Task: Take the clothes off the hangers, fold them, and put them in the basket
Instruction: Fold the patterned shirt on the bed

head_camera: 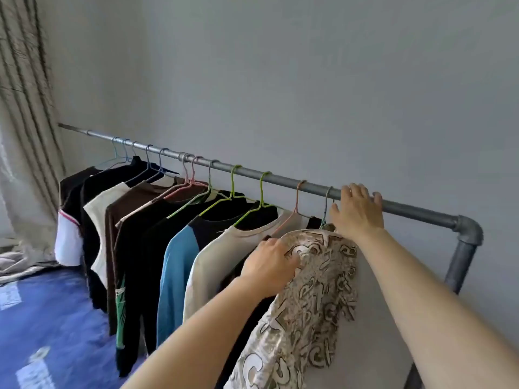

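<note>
Head view: a grey metal rail (pixel 252 175) is seen running from the middle left of the frame down to a pipe elbow (pixel 469 228) at the right edge, where it is joined to an upright post (pixel 460 265). A row of clothes is hung on it from coloured wire hangers. The last garment in the row, a beige patterned shirt (pixel 314 304) printed with letters, is found at lower centre-right, hung from a teal hanger (pixel 326 203) whose hook is looped over the rail.

The shirt's near shoulder is gripped by the left hand (pixel 269 265), with the fingers curled together into the fabric. The right hand (pixel 356 211) is laid on the rail just right of the teal hanger's hook. Its fingers are spread apart over the top of the pipe and the thumb is held below, close to the hook. Whether the fingers are wrapped round the rail cannot be told.

Just left of the patterned shirt, a plain beige shirt (pixel 213 256) is hung on a pink hanger (pixel 297 203). A blue-and-black top (pixel 177 270) is found next, and dark, brown and white garments are ranged beyond it toward the left. A striped curtain (pixel 25 108) is seen at upper left, a blue floor (pixel 42 318) at lower left, and a pale grey wall (pixel 309 80) behind the rack.
</note>
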Demonstrator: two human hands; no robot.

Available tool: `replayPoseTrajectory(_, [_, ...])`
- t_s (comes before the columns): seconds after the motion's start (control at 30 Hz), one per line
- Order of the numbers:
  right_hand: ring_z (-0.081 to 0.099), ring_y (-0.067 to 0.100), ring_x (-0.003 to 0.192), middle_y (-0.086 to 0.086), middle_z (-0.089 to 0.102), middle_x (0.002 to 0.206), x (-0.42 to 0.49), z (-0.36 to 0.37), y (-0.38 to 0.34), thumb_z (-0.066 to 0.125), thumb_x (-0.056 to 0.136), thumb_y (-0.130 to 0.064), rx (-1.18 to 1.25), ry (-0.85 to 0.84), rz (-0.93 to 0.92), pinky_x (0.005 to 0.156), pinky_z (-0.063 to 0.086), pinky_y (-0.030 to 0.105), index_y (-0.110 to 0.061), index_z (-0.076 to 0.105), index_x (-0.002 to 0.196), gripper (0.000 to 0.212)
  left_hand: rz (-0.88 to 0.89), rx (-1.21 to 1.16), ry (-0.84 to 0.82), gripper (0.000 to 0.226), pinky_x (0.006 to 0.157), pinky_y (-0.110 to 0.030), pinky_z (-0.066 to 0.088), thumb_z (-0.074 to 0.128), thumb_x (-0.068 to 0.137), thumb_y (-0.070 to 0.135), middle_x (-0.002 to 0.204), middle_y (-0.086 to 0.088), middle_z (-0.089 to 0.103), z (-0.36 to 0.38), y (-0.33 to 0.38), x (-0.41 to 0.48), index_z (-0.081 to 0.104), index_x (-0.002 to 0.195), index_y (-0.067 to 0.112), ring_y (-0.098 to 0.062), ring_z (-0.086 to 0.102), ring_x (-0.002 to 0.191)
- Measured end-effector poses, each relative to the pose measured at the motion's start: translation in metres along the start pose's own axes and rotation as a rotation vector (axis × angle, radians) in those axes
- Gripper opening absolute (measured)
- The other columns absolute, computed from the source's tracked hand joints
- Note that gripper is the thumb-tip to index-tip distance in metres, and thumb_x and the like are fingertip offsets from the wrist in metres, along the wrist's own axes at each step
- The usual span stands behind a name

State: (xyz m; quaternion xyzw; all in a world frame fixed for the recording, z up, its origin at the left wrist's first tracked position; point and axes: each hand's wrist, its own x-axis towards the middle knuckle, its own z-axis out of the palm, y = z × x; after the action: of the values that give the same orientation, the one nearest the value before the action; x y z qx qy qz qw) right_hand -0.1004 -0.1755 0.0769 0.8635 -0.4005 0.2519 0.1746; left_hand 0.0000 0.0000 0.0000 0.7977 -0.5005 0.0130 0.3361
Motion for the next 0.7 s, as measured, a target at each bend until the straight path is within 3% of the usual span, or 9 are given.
replayPoseTrajectory(0.1, [0.038,0.027,0.13,0.01,0.047,0.139,0.01,0.013,0.016,0.034,0.098,-0.037,-0.029,-0.01,0.025,0.111,0.023,0.046,-0.008,0.04,0.136,0.047,-0.093,0.097,-0.208,0.048,0.088,-0.039,0.045,0.046,0.094,0.046,0.124,-0.008,0.051,0.032,0.019,0.008,0.048,0.127,0.011,-0.028,0.048,0.117])
replayPoseTrajectory(0.17, [0.042,0.029,0.125,0.012,0.049,0.135,0.014,0.019,0.018,0.038,0.097,-0.035,-0.023,-0.026,0.018,0.11,0.024,0.045,-0.007,0.041,0.134,0.047,-0.15,0.127,-0.267,0.04,0.077,-0.038,0.046,0.047,0.096,0.038,0.116,-0.009,0.054,0.045,0.024,0.013,0.045,0.123,0.009,-0.03,0.053,0.107])
replayPoseTrajectory(0.27, [0.043,0.031,0.122,0.013,0.049,0.132,0.016,0.026,0.02,0.046,0.093,-0.03,-0.049,-0.003,0.011,0.11,0.026,0.043,-0.006,0.04,0.133,0.047,-0.181,0.102,-0.209,0.009,0.06,-0.035,0.044,0.042,0.098,0.016,0.091,-0.007,0.056,0.058,0.02,0.023,0.05,0.098,0.011,-0.026,0.054,0.078])
replayPoseTrajectory(0.33, [0.041,0.031,0.121,0.013,0.047,0.132,0.015,0.03,0.022,0.053,0.09,-0.029,-0.093,-0.011,0.003,0.108,0.025,0.042,-0.006,0.036,0.134,0.052,-0.193,0.022,-0.149,0.017,0.054,-0.033,0.039,0.04,0.096,0.009,0.083,-0.006,0.054,0.06,0.014,0.023,0.047,0.082,0.015,-0.024,0.049,0.069])
replayPoseTrajectory(0.53, [0.044,0.033,0.109,0.015,0.051,0.118,0.014,0.041,0.017,0.064,0.083,-0.026,-0.141,0.056,0.03,0.099,0.027,0.044,-0.004,0.042,0.125,0.053,-0.035,-0.008,-0.007,0.025,0.058,-0.034,0.036,0.038,0.104,0.027,0.078,-0.007,0.055,0.027,0.0,0.01,0.042,0.082,0.016,-0.027,0.051,0.068])
replayPoseTrajectory(0.7, [0.043,0.034,0.112,0.015,0.052,0.119,0.02,0.033,0.016,0.055,0.085,-0.019,-0.024,0.042,0.062,0.099,0.027,0.043,-0.004,0.047,0.122,0.04,0.018,0.075,0.014,0.023,0.061,-0.036,0.039,0.038,0.104,0.026,0.084,-0.008,0.056,0.003,-0.003,0.018,0.042,0.084,0.016,-0.033,0.054,0.079])
